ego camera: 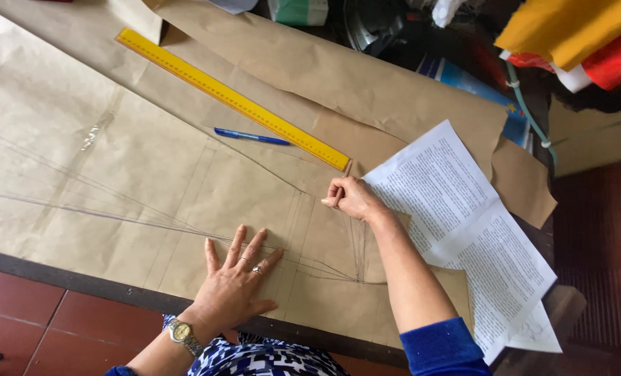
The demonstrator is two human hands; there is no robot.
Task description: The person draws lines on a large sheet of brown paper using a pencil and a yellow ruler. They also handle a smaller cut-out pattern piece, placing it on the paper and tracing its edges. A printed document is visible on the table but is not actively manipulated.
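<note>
A person leans over a large sheet of brown paper (115, 160) marked with pencil lines. The left hand (237, 278) lies flat on it, fingers spread wide. The right hand (352, 198) grips a pencil (344, 177) against the paper — just below a yellow ruler (230, 97), beside a printed sheet (463, 223). A blue pen (251, 136) lies nearby.

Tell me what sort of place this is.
Probably a home sewing or pattern-drafting workspace. Brown paper with ruled pencil lines covers the table, a long yellow ruler and blue pen lie on it, and the right hand holds a pencil beside printed sheets.
</note>
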